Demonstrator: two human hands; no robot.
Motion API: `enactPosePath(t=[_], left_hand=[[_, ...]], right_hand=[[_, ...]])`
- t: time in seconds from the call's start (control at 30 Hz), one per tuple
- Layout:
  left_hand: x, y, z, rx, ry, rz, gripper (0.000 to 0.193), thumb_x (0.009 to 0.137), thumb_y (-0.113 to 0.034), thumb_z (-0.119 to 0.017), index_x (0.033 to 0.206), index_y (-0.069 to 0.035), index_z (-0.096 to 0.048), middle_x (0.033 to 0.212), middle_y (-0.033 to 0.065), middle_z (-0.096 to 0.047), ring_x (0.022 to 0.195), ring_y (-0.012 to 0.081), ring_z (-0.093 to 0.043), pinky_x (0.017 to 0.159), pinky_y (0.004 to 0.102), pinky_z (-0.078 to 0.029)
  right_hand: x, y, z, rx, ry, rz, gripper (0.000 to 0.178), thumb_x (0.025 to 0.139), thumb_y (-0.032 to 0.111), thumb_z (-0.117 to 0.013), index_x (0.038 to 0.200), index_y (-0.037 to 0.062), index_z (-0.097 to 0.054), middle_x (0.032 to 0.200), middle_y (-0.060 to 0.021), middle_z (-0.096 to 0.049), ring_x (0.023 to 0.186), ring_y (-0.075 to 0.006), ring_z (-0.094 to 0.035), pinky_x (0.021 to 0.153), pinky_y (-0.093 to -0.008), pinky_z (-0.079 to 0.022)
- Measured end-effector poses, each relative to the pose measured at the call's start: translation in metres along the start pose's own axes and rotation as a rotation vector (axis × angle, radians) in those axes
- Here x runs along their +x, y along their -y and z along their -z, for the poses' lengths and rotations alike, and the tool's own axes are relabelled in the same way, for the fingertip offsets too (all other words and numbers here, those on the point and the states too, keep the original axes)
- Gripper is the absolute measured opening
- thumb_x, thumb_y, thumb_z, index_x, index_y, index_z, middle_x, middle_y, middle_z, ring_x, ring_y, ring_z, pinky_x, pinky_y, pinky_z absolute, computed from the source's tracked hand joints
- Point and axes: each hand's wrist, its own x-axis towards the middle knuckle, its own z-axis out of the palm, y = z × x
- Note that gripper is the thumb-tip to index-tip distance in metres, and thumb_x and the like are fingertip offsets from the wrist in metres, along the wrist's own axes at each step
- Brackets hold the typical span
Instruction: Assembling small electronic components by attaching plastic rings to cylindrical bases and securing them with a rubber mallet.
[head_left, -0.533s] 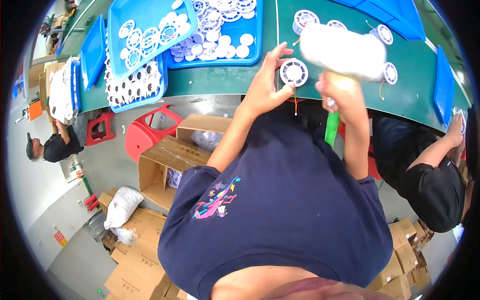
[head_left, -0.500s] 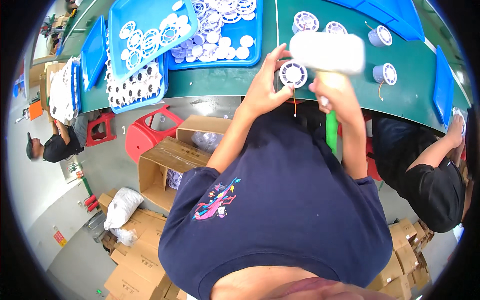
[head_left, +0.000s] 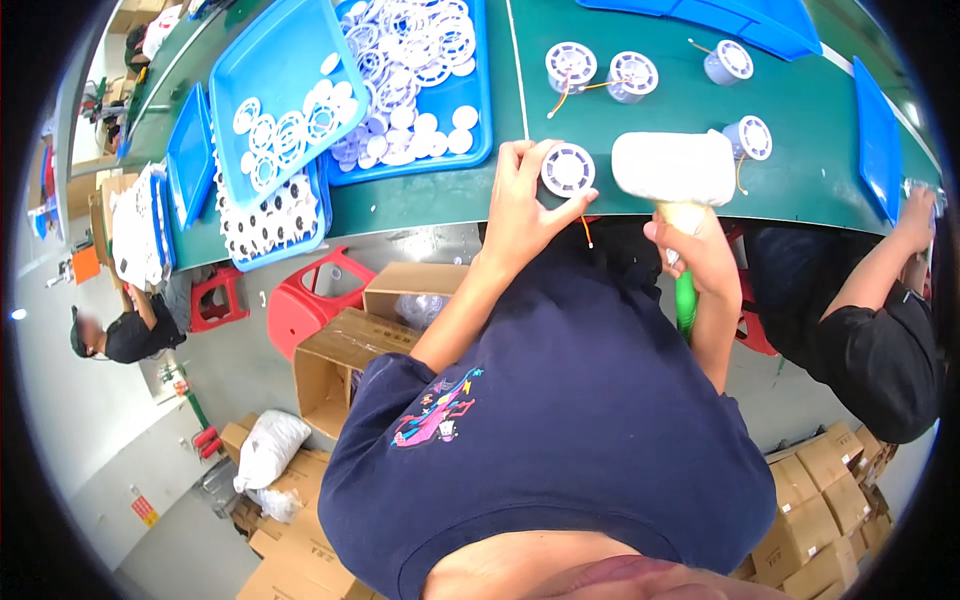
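Observation:
My left hand is closed around a round white housing with a slotted ring face, near the table's front edge. A short orange wire hangs from its near side. To the right, my right hand grips a mallet with a thick white head and a green handle. The mallet head is apart from the housing, just right of it. Beyond it are similar white housings with wires: one at the back left, one beside it, one further right and one behind the mallet head.
On the left, a blue tray holds many white rings and discs, and another blue tray overlaps it. Below sits a tray of white parts with black centres. A co-worker's arm reaches the table at right. Red stools and cartons stand behind.
The mallet head has come down toward me, from beyond the housing's right side to level with it. My left hand still holds the housing. The whole view has shifted slightly.

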Motion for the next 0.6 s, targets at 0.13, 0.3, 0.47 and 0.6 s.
enactPosePath(t=[0.13,0.3,0.47,0.6], left_hand=[[0.012,-0.004,-0.012,-0.046,0.054,-0.078,0.064,0.074,-0.02,-0.092,0.128,-0.002,-0.063,0.118,0.0156,-0.055,0.098,0.0314,-0.067,0.084,0.0409,-0.057],[0.033,0.001,-0.059,-0.05,0.112,-0.127,0.064,0.078,-0.014,-0.085,0.136,-0.001,-0.06,0.131,0.0206,-0.058,0.116,0.0399,-0.064,0.103,0.0445,-0.052],[0.013,0.013,-0.033,-0.069,0.14,-0.2,0.059,0.08,-0.006,-0.081,0.134,0.003,-0.059,0.132,0.0214,-0.059,0.12,0.0394,-0.061,0.104,0.0444,-0.052],[-0.011,0.014,-0.004,-0.09,-0.076,-0.012,0.041,0.089,0.005,-0.071,0.129,0.002,-0.062,0.116,0.0177,-0.064,0.101,0.0282,-0.068,0.09,0.0388,-0.057]], right_hand=[[-0.01,0.002,-0.007,-0.004,-0.015,0.057,0.043,0.09,0.01,-0.078,0.127,-0.0051,-0.063,0.075,0.0023,-0.06,0.047,-0.0024,-0.045,0.041,-0.0214,-0.034],[-0.014,0.012,-0.019,-0.089,0.008,0.034,0.054,0.089,0.011,-0.08,0.137,-0.0026,-0.06,0.091,-0.0025,-0.067,0.067,-0.0055,-0.058,0.057,-0.0223,-0.047],[-0.011,0.007,-0.022,-0.308,0.11,0.283,0.046,0.089,0.01,-0.077,0.13,-0.0027,-0.059,0.114,-0.0089,-0.07,0.106,-0.0161,-0.063,0.094,-0.0349,-0.051],[-0.009,-0.002,-0.026,-0.629,0.08,0.275,0.041,0.088,0.011,-0.075,0.124,-0.0022,-0.06,0.108,-0.0193,-0.07,0.1,-0.031,-0.07,0.088,-0.0395,-0.052]])
